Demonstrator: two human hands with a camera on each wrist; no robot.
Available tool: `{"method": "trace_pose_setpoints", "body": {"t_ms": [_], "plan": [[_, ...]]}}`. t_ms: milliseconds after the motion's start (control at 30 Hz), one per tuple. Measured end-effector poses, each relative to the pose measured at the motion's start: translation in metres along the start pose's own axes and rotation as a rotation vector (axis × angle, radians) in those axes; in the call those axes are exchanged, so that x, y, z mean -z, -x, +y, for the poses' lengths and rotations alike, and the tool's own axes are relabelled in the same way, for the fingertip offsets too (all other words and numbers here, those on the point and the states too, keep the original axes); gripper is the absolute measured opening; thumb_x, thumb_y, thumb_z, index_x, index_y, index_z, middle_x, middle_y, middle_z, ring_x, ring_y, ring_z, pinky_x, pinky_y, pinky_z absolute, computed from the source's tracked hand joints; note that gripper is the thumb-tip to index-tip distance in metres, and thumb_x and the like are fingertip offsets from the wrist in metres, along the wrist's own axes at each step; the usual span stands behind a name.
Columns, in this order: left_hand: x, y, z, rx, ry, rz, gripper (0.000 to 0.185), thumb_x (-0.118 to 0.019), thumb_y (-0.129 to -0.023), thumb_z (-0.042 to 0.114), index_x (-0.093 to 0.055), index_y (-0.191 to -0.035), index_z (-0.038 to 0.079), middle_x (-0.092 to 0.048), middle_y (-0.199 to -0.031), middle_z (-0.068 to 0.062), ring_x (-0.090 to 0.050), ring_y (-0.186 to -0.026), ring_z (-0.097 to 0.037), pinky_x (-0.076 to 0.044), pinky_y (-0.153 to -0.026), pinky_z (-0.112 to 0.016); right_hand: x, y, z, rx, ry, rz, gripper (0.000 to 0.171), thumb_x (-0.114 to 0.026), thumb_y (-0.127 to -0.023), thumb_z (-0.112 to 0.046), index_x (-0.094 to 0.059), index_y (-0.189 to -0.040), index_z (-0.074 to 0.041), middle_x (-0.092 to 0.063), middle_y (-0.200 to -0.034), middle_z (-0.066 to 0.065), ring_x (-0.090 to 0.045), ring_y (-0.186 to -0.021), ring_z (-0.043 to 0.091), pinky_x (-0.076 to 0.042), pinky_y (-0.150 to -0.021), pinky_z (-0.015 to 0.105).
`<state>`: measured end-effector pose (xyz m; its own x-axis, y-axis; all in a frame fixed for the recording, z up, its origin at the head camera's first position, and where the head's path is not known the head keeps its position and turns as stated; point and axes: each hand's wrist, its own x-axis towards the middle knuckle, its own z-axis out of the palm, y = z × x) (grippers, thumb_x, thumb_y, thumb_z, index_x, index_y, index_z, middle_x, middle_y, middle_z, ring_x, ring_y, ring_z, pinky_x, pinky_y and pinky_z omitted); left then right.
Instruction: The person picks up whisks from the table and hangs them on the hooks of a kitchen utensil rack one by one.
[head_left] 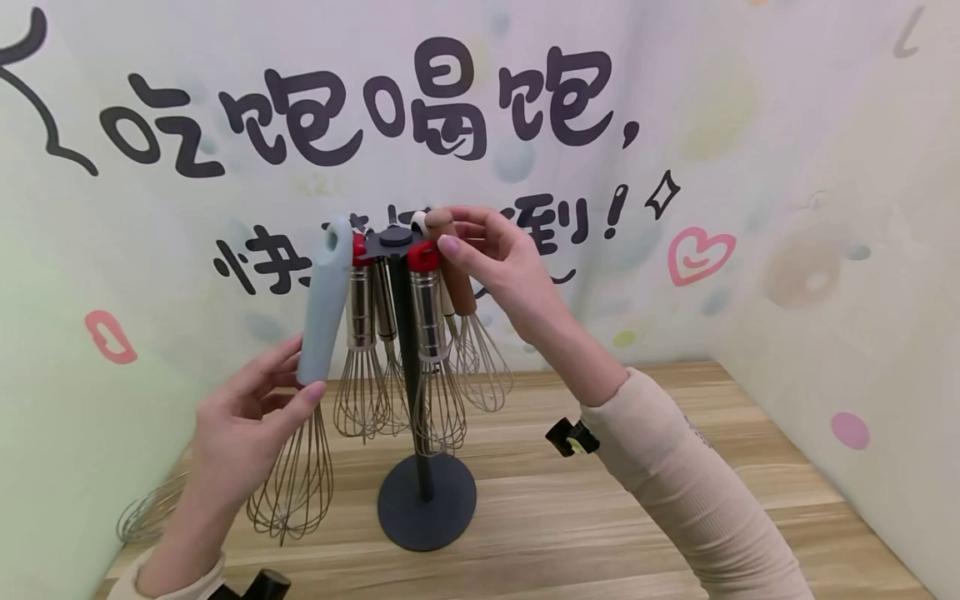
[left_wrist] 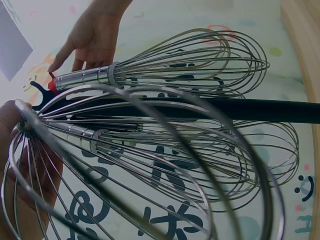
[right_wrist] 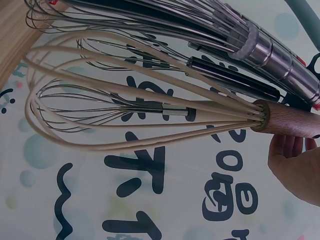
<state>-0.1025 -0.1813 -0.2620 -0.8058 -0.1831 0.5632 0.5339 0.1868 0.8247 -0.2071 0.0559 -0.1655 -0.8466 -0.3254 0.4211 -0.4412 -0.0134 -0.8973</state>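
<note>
At lower left, the left hand [head_left: 240, 417] gripped the grey-handled whisk [head_left: 324, 304] beside the black stand [head_left: 426, 500]; at centre, the right hand [head_left: 502, 267] pinched the wooden-handled whisk [head_left: 453, 267] at the stand's top.

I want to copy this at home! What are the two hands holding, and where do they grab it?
The left hand grips the grey-handled whisk at the handle's lower end. The right hand pinches the brown-handled whisk at its handle's top, by the rack.

1. Head view is bright and evenly lit; shadows on the counter [head_left: 675, 500] are faint; edges bend slightly.
2. Both wrist views are dimmer, bluish; the nearest whisk wires [left_wrist: 150, 165] blur.
</note>
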Motion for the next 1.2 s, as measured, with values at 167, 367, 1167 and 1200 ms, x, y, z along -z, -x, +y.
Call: {"method": "trace_pose_setpoints", "body": {"t_ms": [167, 367, 1167, 1200], "plan": [[-0.001, 0.001, -0.002, -0.004, -0.015, 0.005, 0.049, -0.064, -0.08, -0.014, -0.063, -0.125, 0.007, -0.071, -0.1, 0.013, -0.064, -0.085, -0.002, -0.052, -0.071, -0.01, 0.001, 0.001, 0.0, -0.003, -0.007, -0.002, 0.039, -0.059, -0.094, -0.013, -0.053, -0.132, -0.009, -0.058, -0.123, 0.011, -0.056, -0.115, 0.018, -0.045, -0.104, 0.034], [0.0, 0.001, -0.004, -0.009, -0.019, 0.008, 0.049, -0.064, -0.08, -0.014, -0.063, -0.125, 0.007, -0.071, -0.097, 0.012, -0.065, -0.084, -0.001, -0.052, -0.071, -0.01, 0.002, 0.001, -0.001, -0.003, -0.007, -0.001, 0.039, -0.059, -0.094, -0.012, -0.053, -0.132, -0.009, -0.058, -0.123, 0.01, -0.056, -0.115, 0.018, -0.046, -0.104, 0.034], [-0.007, 0.0, -0.014, -0.005, -0.218, -0.045, 0.047, -0.068, -0.083, -0.005, -0.06, -0.128, 0.007, -0.064, -0.103, 0.027, -0.063, -0.086, 0.004, -0.053, -0.073, -0.01, 0.002, 0.0, 0.001, 0.003, 0.0, 0.0, 0.039, -0.06, -0.093, -0.015, -0.054, -0.132, -0.01, -0.058, -0.123, 0.011, -0.057, -0.114, 0.017, -0.046, -0.104, 0.034], [-0.007, 0.0, -0.014, -0.005, -0.218, -0.047, 0.047, -0.068, -0.083, -0.004, -0.06, -0.128, 0.006, -0.063, -0.103, 0.027, -0.062, -0.087, 0.004, -0.053, -0.074, -0.01, 0.002, 0.0, 0.001, 0.003, 0.0, 0.001, 0.039, -0.06, -0.093, -0.014, -0.054, -0.132, -0.01, -0.058, -0.123, 0.011, -0.057, -0.114, 0.017, -0.046, -0.104, 0.034]]}}
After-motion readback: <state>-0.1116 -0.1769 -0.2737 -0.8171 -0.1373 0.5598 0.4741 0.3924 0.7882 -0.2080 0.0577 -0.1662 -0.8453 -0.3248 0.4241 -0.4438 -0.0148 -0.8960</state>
